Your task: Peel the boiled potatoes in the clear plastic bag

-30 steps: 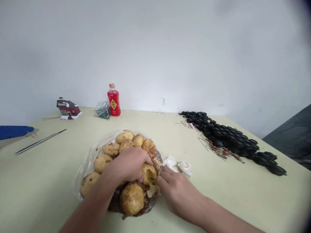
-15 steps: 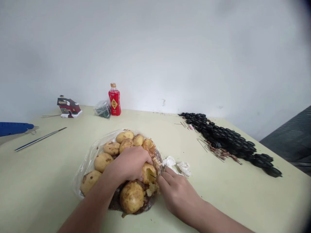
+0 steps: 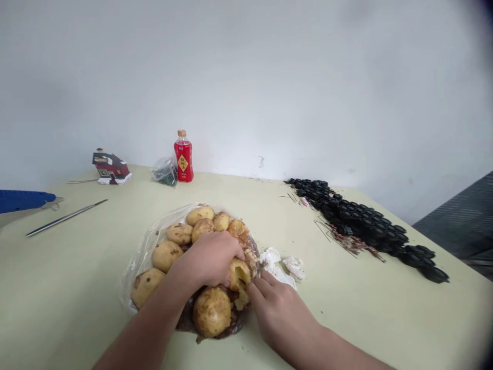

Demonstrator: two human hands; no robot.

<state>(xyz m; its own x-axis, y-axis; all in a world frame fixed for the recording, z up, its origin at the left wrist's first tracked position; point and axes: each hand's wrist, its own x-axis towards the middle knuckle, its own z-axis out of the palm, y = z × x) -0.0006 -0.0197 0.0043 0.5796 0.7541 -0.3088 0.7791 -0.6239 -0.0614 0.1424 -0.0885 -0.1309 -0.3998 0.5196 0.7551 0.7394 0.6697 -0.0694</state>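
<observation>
My left hand [image 3: 215, 258] is closed round a hollowed potato [image 3: 238, 273], whose opening faces my other hand. A thin dark tool [image 3: 242, 282] reaches into the hollow from the closed fingers of my right hand [image 3: 275, 303]; most of it is hidden. Both hands are over a clear plastic bag [image 3: 133, 267] that holds several potatoes, with scraps [image 3: 242, 299] beside the hollowed one. A large potato [image 3: 212, 312] lies at the bag's near edge. Crumpled white tissues [image 3: 295, 267] sit just beyond my right hand.
Black round parts [image 3: 358, 218] run down the table's right side, with thin wires [image 3: 327, 231] beside them. At the back left are a red bottle [image 3: 184, 161], a small plastic bag [image 3: 165, 172] and a toy house [image 3: 112, 168]. A metal rod [image 3: 66, 218] and blue tool [image 3: 25, 200] lie left.
The whole view has shifted slightly. The tool tip sits a little differently in the potato's hollow, and my right hand has turned slightly. Both hands keep their holds.
</observation>
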